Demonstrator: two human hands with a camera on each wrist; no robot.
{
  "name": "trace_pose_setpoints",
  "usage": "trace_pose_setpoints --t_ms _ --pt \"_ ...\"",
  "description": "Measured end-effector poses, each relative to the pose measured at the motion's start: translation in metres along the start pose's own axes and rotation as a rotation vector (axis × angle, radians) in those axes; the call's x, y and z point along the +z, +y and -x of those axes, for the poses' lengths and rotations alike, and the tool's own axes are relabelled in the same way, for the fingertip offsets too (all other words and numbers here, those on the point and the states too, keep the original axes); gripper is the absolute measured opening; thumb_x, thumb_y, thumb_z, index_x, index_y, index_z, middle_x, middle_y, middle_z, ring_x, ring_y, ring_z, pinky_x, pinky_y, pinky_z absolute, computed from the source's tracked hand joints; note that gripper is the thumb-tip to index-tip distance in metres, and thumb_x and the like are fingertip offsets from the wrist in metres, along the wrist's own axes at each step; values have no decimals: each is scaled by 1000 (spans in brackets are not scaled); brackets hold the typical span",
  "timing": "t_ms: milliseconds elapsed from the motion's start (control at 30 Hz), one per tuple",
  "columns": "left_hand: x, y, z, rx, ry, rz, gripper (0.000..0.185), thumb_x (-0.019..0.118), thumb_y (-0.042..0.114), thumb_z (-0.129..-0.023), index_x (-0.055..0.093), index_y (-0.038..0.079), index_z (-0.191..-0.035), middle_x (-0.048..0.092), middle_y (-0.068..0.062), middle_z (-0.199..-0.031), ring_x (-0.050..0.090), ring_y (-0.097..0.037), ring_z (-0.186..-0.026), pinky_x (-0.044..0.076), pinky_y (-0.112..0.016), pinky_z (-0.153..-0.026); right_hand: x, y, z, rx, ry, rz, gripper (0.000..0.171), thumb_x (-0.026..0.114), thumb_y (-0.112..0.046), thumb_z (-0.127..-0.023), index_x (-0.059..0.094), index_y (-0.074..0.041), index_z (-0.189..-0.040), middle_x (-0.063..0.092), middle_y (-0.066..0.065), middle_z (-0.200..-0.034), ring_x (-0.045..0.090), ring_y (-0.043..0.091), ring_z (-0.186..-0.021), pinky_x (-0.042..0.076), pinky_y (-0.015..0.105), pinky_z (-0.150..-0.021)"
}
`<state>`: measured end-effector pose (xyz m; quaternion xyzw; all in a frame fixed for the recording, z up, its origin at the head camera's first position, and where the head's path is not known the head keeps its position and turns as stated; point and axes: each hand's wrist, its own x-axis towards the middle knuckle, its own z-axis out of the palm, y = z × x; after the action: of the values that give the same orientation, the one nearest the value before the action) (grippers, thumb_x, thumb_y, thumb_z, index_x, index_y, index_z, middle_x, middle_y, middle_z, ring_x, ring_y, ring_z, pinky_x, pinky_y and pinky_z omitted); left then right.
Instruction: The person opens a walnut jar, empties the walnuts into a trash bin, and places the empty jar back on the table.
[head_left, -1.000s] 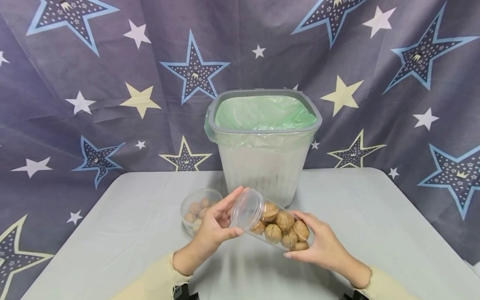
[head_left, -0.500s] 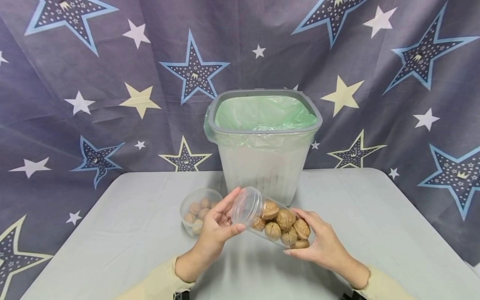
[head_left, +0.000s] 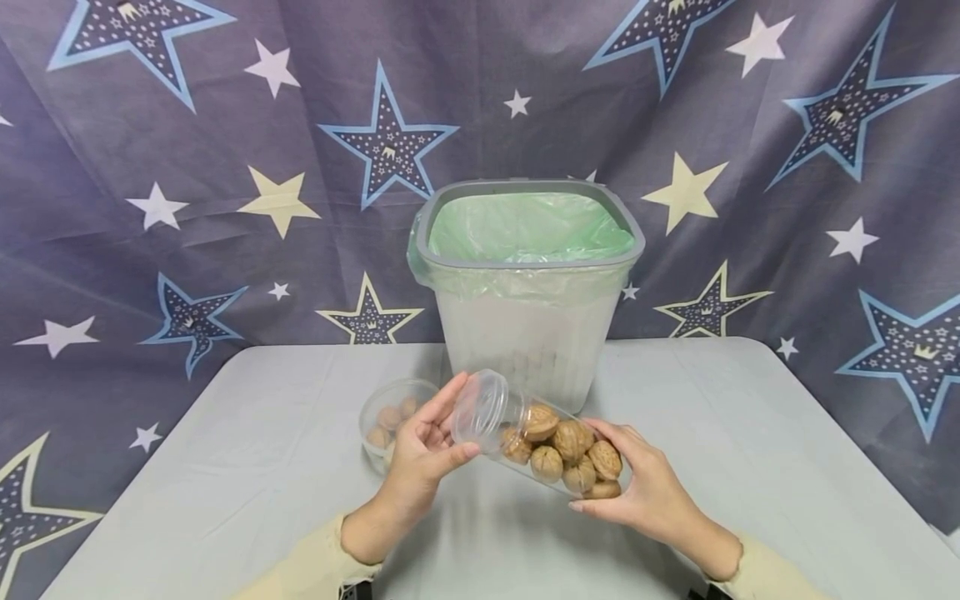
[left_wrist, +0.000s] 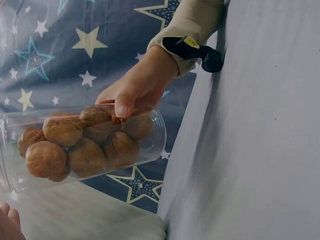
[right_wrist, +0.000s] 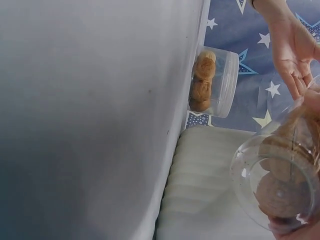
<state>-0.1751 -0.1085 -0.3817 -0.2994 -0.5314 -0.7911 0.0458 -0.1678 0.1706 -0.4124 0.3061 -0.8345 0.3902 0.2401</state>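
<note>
Two hands hold one clear plastic jar of brown walnuts (head_left: 547,446) tilted above the pale grey table (head_left: 720,433). The left hand (head_left: 423,454) pinches the clear round lid (head_left: 478,410) between thumb and fingers; the right hand (head_left: 637,483) curls round the base. A small clear tub of walnuts (head_left: 386,421) sits at 9 o'clock, the green-lined translucent bin (head_left: 525,283) at 12 o'clock. Bare tabletop lies at 3 o'clock.

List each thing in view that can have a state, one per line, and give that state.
Jar of walnuts: tilted on its side, off the table, lid on.
Lid: gripped by left hand.
Right hand: holds the jar's base.
Small tub: upright on table, holding walnuts.
Bin: open, green liner fitted.
</note>
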Motion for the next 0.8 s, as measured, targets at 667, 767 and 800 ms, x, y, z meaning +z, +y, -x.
trace_pose_setpoints --t_ms 667,767,800 --pt "-10 1 2 -112 75 -89 80 74 4 -79 27 -12 -142 28 -27 -146 47 -8 -125 38 -24 -101 -6 5 1 0 -20 29 92 94 -31 -49 54 -10 -130 63 1 -115 58 12 -104 41 16 -96" --pt "-11 0 2 -126 90 -94 79 73 4 -79 27 -12 -142 27 -28 -146 47 -6 -124 38 -22 -101 -7 6 1 10 -27 33 93 94 -32 -49 54 -10 -130 62 0 -115 57 12 -105 41 17 -95" --pt "-12 0 3 -131 94 -94 79 73 3 -79 27 -12 -142 27 -29 -146 47 -6 -124 38 -22 -101 -8 6 2 11 -27 36 93 94 -32 -49 54 -10 -130 62 0 -115 57 12 -105 41 17 -95"
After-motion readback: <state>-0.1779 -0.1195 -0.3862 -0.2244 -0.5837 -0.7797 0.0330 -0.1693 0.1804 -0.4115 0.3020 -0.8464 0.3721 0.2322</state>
